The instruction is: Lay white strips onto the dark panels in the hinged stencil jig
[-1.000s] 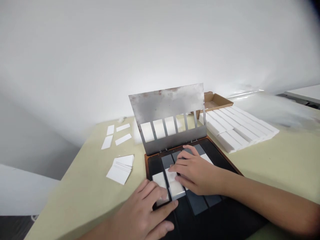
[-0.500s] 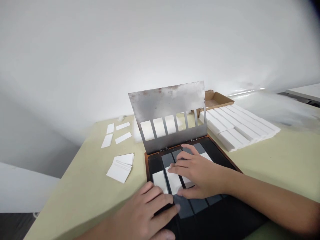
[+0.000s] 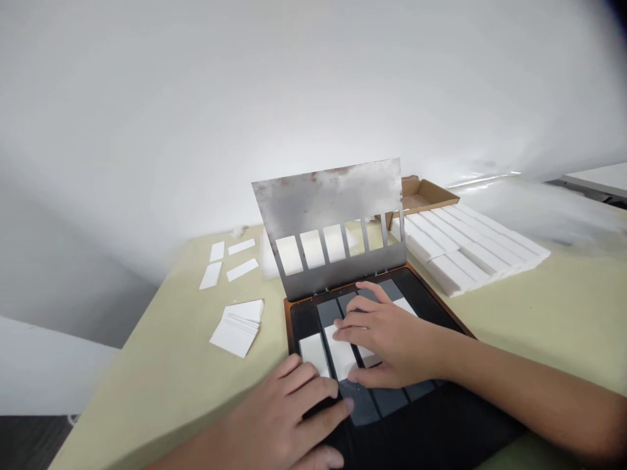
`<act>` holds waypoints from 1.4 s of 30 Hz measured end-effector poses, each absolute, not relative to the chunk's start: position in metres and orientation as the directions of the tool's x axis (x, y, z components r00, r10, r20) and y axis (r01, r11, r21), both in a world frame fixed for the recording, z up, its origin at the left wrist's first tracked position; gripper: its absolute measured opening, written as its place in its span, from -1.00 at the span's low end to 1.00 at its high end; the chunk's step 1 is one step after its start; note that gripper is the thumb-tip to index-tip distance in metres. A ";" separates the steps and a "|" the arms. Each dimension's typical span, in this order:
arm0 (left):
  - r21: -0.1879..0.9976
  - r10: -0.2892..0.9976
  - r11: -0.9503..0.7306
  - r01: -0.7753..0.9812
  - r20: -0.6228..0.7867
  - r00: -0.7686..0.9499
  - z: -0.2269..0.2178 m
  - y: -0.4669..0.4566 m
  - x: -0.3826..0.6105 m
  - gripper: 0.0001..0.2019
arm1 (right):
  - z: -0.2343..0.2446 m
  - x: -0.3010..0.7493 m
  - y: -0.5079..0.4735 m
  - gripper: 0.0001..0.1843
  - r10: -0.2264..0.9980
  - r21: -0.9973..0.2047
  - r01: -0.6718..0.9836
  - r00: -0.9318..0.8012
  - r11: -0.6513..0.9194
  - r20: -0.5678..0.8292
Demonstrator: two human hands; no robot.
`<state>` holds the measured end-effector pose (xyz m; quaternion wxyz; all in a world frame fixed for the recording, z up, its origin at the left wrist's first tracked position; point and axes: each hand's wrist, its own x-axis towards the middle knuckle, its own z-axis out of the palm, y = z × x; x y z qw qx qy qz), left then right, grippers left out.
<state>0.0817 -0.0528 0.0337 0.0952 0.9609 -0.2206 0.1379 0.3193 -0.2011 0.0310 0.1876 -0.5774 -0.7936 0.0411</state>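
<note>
A black board [image 3: 431, 431] with grey recessed slots lies in front of me, and white cards sit in some of its slots. My right hand [image 3: 386, 339] is over the board, fingers spread, with fingertips and thumb at a white card [image 3: 341, 359] in the middle row. More white shows beneath this palm, partly hidden. My left hand [image 3: 294, 408] rests at the board's left side, fingers apart, beside the leftmost white card [image 3: 313, 352] and partly over its lower end. Behind both hands, a hinged metal plate [image 3: 328, 202] with rectangular cutouts stands raised from the board's far edge.
On the pale yellow table [image 3: 161, 365], a fanned pile of white cards [image 3: 238, 329] lies left of the board, with several single cards [image 3: 210, 275] farther back. Stacked white cards [image 3: 470, 251] and an open cardboard box [image 3: 426, 196] stand at the right rear. A white wall rises behind.
</note>
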 end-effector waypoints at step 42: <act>0.148 -0.239 -0.936 -0.319 0.398 0.886 0.026 -0.050 0.081 -0.61 | 0.031 0.319 -0.201 -0.23 0.917 -0.307 0.880 -0.277 0.362 0.286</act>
